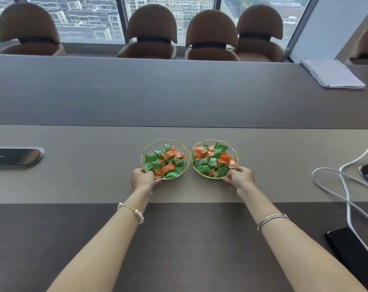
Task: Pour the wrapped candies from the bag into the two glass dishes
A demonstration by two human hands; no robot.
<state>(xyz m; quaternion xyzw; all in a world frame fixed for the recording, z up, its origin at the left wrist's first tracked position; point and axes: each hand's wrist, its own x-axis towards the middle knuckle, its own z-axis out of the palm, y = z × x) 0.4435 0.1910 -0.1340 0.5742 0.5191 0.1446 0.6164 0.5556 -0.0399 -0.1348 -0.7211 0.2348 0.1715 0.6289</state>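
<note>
Two scalloped glass dishes with gold rims stand side by side on the lighter middle strip of the long table. The left dish (151, 145) and the right dish (202, 142) each hold several green and orange wrapped candies (168, 155). My left hand (142, 179) grips the near left rim of the left dish. My right hand (241, 178) grips the near right rim of the right dish. No bag is in view.
A dark socket cover (14, 157) is set into the table at far left. White cables (345, 186) loop at right near a black phone (356, 256). A stack of papers (332, 73) lies at far right. Brown chairs (152, 32) line the far side.
</note>
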